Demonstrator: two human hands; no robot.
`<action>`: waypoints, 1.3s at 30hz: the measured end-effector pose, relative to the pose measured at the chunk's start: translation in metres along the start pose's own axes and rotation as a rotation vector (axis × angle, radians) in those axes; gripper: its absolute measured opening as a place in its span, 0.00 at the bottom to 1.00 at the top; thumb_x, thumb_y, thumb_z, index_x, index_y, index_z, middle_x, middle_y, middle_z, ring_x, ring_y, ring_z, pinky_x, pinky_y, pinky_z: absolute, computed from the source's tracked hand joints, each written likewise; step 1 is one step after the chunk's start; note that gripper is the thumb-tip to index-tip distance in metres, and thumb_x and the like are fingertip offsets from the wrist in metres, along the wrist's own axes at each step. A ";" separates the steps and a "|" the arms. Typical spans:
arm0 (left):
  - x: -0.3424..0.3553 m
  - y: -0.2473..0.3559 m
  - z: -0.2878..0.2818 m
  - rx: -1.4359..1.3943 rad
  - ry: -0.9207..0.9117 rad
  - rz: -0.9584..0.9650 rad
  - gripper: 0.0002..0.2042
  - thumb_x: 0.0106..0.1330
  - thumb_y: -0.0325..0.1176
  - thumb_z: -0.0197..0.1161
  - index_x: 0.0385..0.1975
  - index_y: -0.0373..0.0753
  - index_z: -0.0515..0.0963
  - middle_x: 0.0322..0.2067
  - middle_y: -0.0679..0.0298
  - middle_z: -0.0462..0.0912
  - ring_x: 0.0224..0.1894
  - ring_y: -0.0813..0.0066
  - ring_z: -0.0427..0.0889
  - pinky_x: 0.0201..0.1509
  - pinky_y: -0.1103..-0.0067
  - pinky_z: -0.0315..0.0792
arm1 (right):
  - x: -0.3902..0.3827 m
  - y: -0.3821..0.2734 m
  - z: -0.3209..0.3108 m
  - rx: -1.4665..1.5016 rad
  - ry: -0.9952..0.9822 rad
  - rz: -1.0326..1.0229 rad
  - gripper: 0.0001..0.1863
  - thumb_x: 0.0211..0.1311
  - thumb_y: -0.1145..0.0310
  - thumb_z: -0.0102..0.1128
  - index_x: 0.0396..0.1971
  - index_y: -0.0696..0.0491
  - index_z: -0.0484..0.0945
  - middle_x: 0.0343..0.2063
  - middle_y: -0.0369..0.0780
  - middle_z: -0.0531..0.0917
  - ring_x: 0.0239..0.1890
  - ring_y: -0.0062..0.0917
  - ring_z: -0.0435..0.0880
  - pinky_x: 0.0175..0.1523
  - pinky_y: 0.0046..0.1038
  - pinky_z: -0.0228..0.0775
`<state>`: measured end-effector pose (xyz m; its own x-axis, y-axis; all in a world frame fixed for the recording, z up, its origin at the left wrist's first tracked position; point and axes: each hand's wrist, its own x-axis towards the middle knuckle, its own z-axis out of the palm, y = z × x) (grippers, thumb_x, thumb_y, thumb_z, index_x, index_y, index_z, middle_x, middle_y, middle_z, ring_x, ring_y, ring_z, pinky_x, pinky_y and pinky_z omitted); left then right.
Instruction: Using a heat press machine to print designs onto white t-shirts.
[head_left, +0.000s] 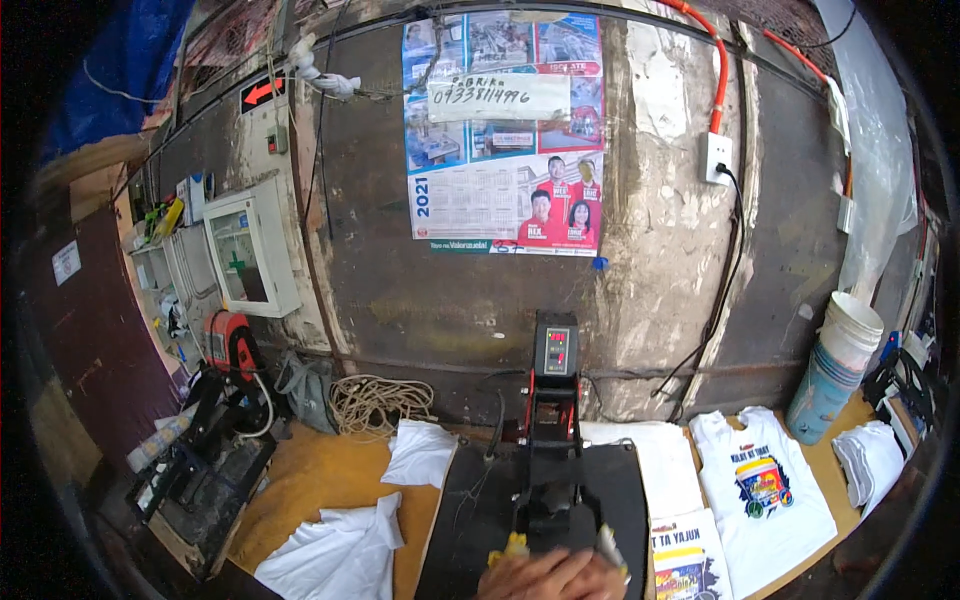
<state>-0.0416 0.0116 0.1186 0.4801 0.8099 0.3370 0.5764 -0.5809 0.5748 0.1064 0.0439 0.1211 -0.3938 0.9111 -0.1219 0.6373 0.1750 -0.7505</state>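
At the lower edge, my left hand [512,579] and my right hand [592,578] overlap, fingers closed, over the handle of a black heat press [548,505]. Yellowish wrapping [513,547] shows on the handle's left end, and a pale wrapped end [608,545] sticks out at the right. My fingers hide the middle of the handle. The wide black upper plate [470,530] lies flat in its lowered position. Above it, a control box [556,352] with lit red digits sits on the upright. What lies under the plate is hidden.
Right of the press lie a printed white shirt [765,480] and a printed white cloth [690,560]. Stacked buckets [835,365] stand beyond. White cloths [340,550], coiled rope [380,402] and another black press [205,470] are on the left. A power cord [738,240] hangs on the wall.
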 end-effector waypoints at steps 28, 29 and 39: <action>-0.208 -0.125 0.088 0.273 0.463 -0.326 0.15 0.51 0.29 0.66 0.40 0.38 0.79 0.37 0.59 0.75 0.40 0.59 0.73 0.45 0.67 0.67 | 0.112 -0.123 -0.173 -0.984 1.185 -1.102 0.19 0.55 0.62 0.62 0.47 0.51 0.77 0.40 0.47 0.81 0.45 0.42 0.79 0.50 0.37 0.70; -0.204 -0.128 0.085 0.318 0.440 -0.274 0.17 0.49 0.30 0.66 0.41 0.39 0.79 0.39 0.60 0.74 0.41 0.59 0.71 0.45 0.67 0.66 | 0.097 -0.106 -0.144 -0.863 1.183 -1.041 0.19 0.55 0.66 0.62 0.47 0.54 0.76 0.43 0.47 0.79 0.47 0.42 0.76 0.53 0.35 0.67; -0.189 -0.123 0.087 0.396 0.362 0.141 0.06 0.51 0.28 0.64 0.29 0.40 0.79 0.36 0.66 0.76 0.39 0.64 0.70 0.42 0.69 0.63 | -0.136 0.093 0.173 0.451 0.275 0.179 0.14 0.63 0.63 0.58 0.26 0.59 0.79 0.21 0.35 0.80 0.26 0.22 0.78 0.33 0.24 0.73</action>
<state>-0.1452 -0.0769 -0.0805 0.3528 0.6580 0.6653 0.7613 -0.6152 0.2048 0.1046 -0.1282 -0.0446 -0.0793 0.9864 -0.1441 0.3081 -0.1133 -0.9446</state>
